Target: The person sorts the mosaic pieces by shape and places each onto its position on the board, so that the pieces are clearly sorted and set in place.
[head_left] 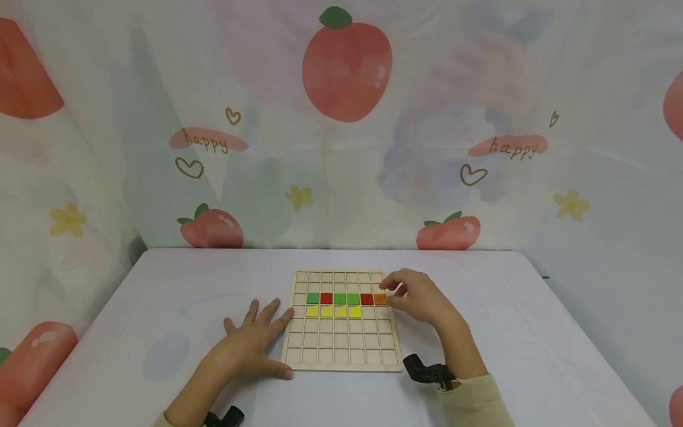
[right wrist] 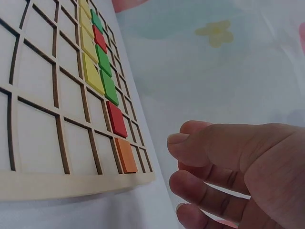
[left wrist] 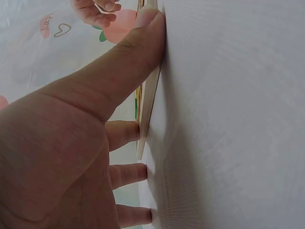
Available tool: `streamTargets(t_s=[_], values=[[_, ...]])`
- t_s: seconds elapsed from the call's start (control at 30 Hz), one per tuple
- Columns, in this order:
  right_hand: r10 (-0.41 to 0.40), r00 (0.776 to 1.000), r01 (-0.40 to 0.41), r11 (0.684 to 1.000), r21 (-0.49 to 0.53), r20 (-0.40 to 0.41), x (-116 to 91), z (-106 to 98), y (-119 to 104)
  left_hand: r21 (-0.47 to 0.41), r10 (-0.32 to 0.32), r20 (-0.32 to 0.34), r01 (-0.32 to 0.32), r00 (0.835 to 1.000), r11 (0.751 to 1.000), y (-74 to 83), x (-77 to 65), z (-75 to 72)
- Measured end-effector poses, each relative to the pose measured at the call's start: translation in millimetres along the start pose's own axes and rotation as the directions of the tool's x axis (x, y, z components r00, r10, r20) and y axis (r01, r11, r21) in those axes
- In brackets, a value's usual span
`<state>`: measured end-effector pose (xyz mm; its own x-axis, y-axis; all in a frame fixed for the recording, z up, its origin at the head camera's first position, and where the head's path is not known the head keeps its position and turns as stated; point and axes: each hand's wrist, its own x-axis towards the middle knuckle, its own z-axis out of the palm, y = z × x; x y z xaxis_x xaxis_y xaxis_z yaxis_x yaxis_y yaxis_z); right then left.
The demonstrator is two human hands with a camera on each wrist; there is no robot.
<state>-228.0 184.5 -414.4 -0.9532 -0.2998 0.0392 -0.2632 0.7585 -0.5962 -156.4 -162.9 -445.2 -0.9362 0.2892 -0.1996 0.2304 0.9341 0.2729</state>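
Observation:
A wooden grid board (head_left: 341, 363) lies flat on the white cloth. One of its rows holds small square tiles: green, red, and at the right end an orange tile (head_left: 380, 299). Below that row sit several yellow triangular tiles (head_left: 326, 312). My left hand (head_left: 248, 347) spreads its fingers along the board's left side, with the thumb (left wrist: 128, 62) against the near corner. Over the board's right edge hovers my right hand (head_left: 421, 296), beside the orange tile. Its fingers are loosely bent, and nothing shows between them in the right wrist view.
A white cloth (head_left: 187, 308) covers the table around the board. Behind it hangs a printed curtain (head_left: 341, 178) with fruit, flowers and hearts. Black wrist-worn devices (head_left: 427, 370) sit at both wrists, close to the table surface.

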Motion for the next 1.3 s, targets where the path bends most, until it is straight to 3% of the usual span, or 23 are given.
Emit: streamTargets(t_s=[1.03, 1.3], values=[[0.082, 0.996, -0.082, 0.997, 0.012, -0.032, -11, -33, 26, -0.012, 0.004, -0.004, -0.004, 1.0, 1.0, -0.2, 0.5, 0.3], [0.117, 0.993, -0.117, 0.993, 0.0, -0.005, -15, -36, 32, -0.005, 0.005, 0.001, -0.005, 1.0, 1.0, -1.3, 1.0, 1.0]])
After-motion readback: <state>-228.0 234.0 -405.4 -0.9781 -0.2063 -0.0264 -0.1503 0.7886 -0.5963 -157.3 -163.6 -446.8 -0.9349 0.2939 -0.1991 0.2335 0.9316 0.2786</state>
